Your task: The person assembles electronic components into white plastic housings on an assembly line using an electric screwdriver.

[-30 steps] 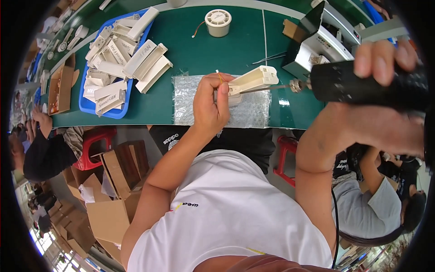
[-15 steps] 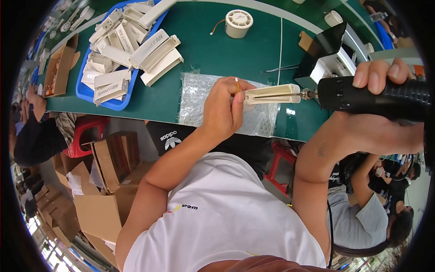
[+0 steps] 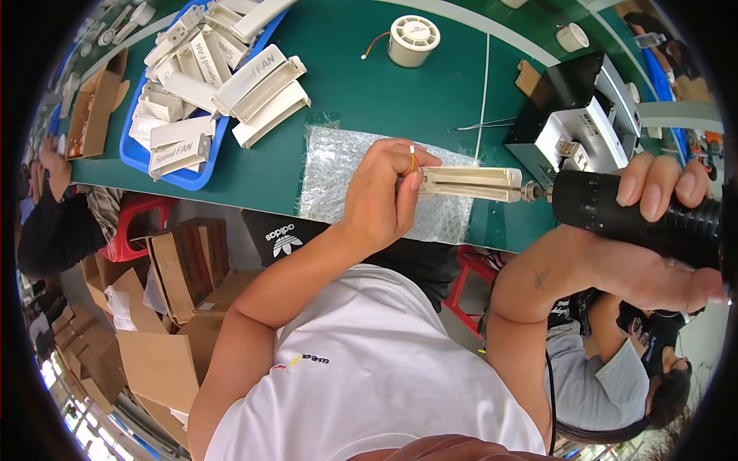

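My left hand [image 3: 382, 196] is closed around one end of a long cream plastic housing [image 3: 503, 178], open along its side. A short thin wire with a white connector [image 3: 413, 149] sticks up by its thumb. My right hand [image 3: 653, 257] grips a black electric screwdriver [image 3: 584, 198] lying almost level. Its long thin bit [image 3: 461, 184] runs lengthwise inside the housing toward my left hand; the tip is hidden there. Both are held above a sheet of bubble wrap [image 3: 327, 173] at the near edge of the green table [image 3: 346, 61].
A blue bin [image 3: 201, 178] heaped with similar cream housings stands at the left. Behind the wrap sits a round cream fan unit [image 3: 413, 42] with a wire. Tweezers [image 3: 484, 124] and a black-and-silver box [image 3: 573, 107] lie to the right. A co-worker [image 3: 607, 369] sits at the lower right.
The screwdriver and housing have sunk slightly toward me and now slope down to the right. The whole view has shifted a little. Both hands keep their holds.
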Motion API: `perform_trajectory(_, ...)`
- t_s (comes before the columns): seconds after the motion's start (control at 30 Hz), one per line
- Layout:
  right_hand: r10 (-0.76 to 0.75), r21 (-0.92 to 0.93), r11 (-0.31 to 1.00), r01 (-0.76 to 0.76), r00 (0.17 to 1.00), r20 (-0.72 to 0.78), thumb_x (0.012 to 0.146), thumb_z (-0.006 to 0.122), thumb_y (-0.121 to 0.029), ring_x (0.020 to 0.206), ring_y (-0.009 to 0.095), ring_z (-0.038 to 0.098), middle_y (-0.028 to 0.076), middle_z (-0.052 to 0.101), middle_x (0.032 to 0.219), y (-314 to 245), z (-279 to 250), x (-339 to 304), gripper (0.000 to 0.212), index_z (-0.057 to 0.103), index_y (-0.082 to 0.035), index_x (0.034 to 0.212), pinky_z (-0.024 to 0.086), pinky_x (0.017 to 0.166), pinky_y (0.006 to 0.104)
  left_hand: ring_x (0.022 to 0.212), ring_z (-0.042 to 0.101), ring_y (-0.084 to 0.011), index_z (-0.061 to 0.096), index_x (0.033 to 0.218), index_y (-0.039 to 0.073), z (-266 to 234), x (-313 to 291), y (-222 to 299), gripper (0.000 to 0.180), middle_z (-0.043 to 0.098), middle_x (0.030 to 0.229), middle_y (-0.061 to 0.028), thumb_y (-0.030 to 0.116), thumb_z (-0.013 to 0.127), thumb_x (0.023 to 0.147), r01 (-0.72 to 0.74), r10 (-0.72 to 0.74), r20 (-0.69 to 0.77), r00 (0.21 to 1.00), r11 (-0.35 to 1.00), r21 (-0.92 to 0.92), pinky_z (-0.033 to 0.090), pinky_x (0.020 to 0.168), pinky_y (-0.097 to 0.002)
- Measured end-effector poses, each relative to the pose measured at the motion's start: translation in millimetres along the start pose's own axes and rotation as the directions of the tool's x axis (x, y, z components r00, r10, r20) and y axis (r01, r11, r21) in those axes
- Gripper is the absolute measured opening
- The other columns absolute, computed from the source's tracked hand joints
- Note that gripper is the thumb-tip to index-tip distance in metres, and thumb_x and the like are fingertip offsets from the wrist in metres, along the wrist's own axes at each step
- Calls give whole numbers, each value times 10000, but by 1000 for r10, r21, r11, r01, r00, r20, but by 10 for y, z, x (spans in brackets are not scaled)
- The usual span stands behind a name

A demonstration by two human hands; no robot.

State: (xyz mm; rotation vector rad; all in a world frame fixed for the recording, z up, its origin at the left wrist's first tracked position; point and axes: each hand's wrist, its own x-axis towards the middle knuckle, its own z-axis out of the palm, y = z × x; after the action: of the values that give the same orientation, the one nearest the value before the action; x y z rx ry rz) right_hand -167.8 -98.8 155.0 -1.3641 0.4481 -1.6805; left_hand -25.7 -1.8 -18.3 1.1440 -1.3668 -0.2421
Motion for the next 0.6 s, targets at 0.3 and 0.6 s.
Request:
perform_trajectory(0.3, -84, -134, 988, 74, 994, -73, 768, 687, -656, 690, 172, 494, 86, 456, 941, 37, -85, 102, 768, 441, 27, 1019, 405, 583, 308, 897, 610, -317, 447, 934, 39, 3, 0, 27, 151, 686, 935, -131, -49, 561, 891, 35, -35, 2, 999, 999, -16, 503, 775, -394)
perform_trajectory(0.6, -74, -68, 995, 70, 995, -59, 772, 711, -648, 686, 164, 490, 78, 444, 929, 9, -196, 55, 766, 443, 28, 1010, 408, 575, 291, 912, 600, -334, 463, 951, 36, -40, 44, -3, 160, 678, 991, -125, -64, 563, 876, 17, -17, 14, 1000, 1000, -7, 493, 832, -414)
